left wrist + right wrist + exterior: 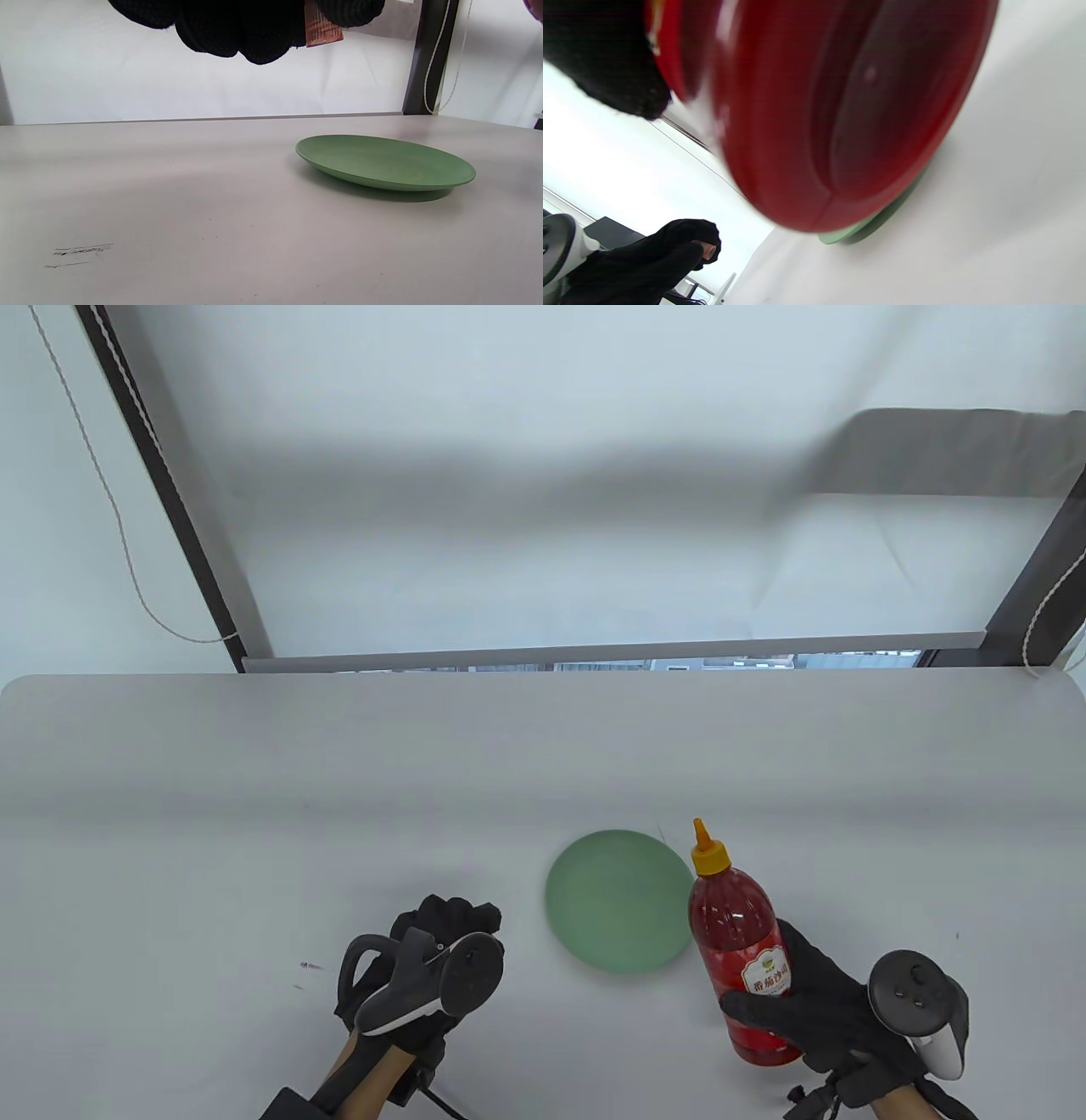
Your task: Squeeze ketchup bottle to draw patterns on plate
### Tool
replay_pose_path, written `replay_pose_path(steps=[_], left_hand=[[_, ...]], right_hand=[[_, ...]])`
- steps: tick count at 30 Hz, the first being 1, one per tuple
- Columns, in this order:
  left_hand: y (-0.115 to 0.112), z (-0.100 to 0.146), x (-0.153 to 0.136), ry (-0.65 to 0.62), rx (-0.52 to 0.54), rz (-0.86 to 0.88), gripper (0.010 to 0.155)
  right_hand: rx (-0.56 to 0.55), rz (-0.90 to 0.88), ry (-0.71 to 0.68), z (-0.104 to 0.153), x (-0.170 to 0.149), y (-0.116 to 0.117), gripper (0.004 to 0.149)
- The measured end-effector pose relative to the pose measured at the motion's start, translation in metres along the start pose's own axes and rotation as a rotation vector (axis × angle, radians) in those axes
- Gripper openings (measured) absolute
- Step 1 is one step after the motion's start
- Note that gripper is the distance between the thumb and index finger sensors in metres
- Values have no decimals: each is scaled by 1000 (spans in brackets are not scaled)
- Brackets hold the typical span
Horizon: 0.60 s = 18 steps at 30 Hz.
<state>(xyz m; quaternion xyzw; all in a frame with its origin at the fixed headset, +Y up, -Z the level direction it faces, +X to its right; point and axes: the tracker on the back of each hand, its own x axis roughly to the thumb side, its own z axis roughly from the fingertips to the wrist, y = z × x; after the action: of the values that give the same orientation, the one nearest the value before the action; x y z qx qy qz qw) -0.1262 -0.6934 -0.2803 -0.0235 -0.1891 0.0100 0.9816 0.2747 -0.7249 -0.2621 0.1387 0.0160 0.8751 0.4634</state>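
A round green plate lies empty on the white table; it also shows in the left wrist view, and its edge shows in the right wrist view. My right hand grips a red ketchup bottle around its lower body, just right of the plate. The bottle's orange nozzle points up and away. Its red base fills the right wrist view, held off the table. My left hand is left of the plate with its fingers curled and holding nothing.
The white table stretches wide behind and left of the plate. Small dark marks lie left of my left hand. A dark window frame and a cord stand beyond the far edge.
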Motion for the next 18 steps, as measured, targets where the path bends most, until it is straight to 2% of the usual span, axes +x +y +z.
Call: replay_pose_path(steps=[4, 7, 18], left_hand=[[-13, 1, 0, -3, -21, -38, 49], [-10, 5, -1, -23, -7, -37, 49], [-6, 9, -9, -50, 20, 32, 49]], right_hand=[[-52, 169, 40, -9, 6, -5, 105], [-45, 313, 61, -20, 12, -4, 105], [171, 586, 189, -50, 33, 30, 105]])
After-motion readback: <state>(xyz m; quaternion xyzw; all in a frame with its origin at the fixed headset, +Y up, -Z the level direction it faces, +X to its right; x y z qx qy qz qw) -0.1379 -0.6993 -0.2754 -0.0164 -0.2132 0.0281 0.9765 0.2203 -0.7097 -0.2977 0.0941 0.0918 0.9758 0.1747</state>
